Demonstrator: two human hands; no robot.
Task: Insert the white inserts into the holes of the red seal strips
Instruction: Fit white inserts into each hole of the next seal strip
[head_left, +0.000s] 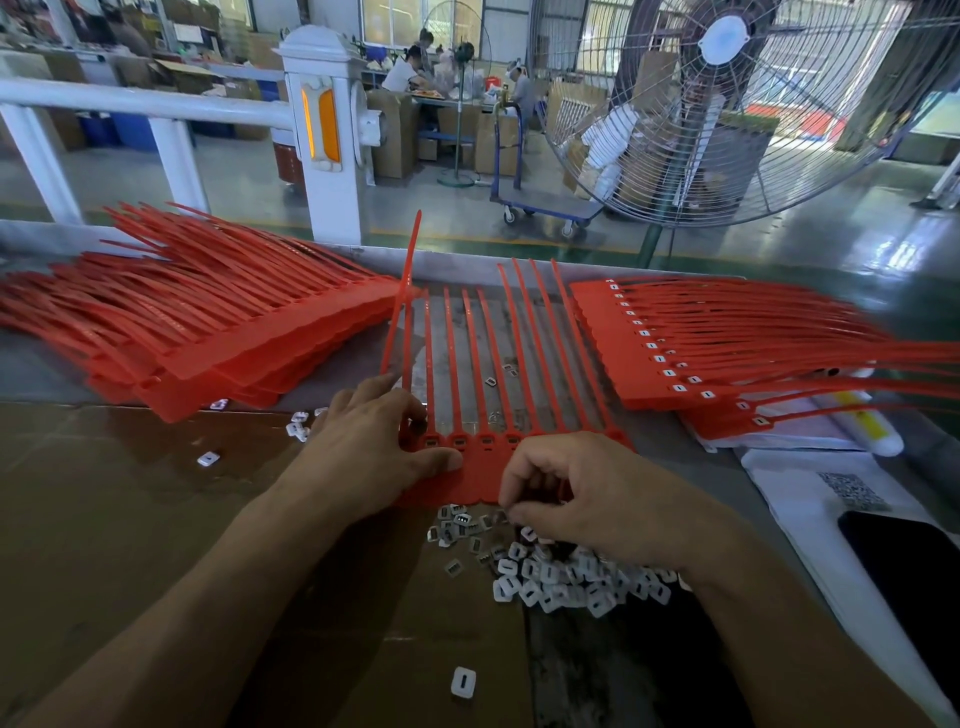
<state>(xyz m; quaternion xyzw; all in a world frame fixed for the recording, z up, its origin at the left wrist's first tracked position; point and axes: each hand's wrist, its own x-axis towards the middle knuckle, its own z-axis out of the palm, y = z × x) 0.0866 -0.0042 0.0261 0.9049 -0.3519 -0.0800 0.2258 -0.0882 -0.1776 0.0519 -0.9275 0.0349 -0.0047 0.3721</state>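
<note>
Pointing away lengthwise, seal strips

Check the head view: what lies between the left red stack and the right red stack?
In the head view, one sheet of red seal strips lies flat between the left stack and right stack, with a few loose white inserts on the table between its tails.

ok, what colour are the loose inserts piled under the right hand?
White, best seen in the head view: the pile of inserts just below the right hand.
</note>
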